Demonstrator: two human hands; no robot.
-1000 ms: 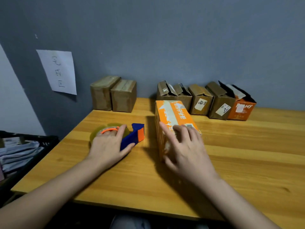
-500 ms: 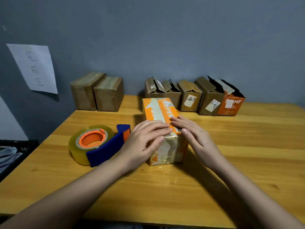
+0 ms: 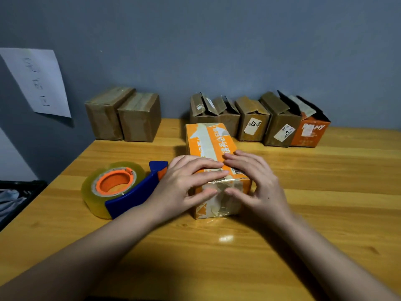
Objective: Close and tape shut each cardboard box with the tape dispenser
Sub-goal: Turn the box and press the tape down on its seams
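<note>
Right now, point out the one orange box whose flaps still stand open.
The orange box at the back row's right end; the orange box under the hands is closed.

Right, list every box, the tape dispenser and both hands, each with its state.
Orange box: closed, tape across top and near end.
Two brown boxes at left: closed, taped.
Five boxes at right: flaps open.
Tape dispenser: lying on the table, not held.
Left hand: open, fingers pressing the orange box.
Right hand: open, fingers pressing the orange box.
</note>
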